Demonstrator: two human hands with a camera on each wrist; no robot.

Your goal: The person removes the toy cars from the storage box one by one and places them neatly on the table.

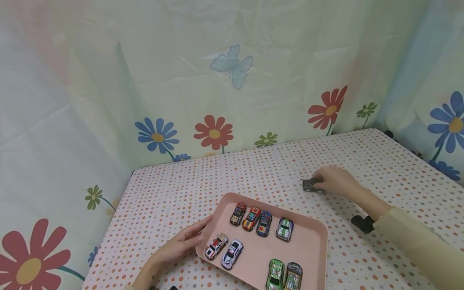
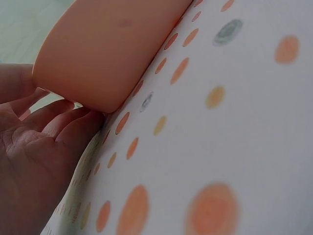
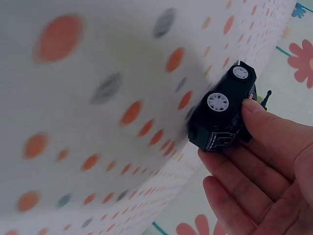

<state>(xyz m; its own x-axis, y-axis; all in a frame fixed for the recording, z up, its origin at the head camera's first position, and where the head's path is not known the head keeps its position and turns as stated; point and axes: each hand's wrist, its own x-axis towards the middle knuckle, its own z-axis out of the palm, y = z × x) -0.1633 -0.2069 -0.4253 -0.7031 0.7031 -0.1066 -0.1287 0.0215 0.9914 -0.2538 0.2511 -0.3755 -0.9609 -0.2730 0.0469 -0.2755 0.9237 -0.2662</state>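
My right hand [image 1: 335, 181] pinches a small black toy car [image 1: 311, 185] between thumb and fingers, low over the dotted tabletop. In the right wrist view, the toy car [image 3: 222, 107] shows its white-spoked wheels and boxy body; the thumb lies along one side. To the left, my left hand [image 1: 181, 241] rests at the left side of a pink tray [image 1: 308, 225], its fingers touching the outer wall. Fairly straight fingers also meet the tray [image 2: 112, 54] in the left wrist view. Several toy cars lie in the tray, among them a green car [image 1: 276, 274] and a white-and-red car [image 1: 216, 245].
The table has a dotted cloth [image 1: 174, 193]. A black object [image 1: 362, 223] lies beside the right forearm, partly covered by the sleeve. More dark objects sit along the far right edge. A flowered curtain [image 1: 253, 104] hangs behind the table.
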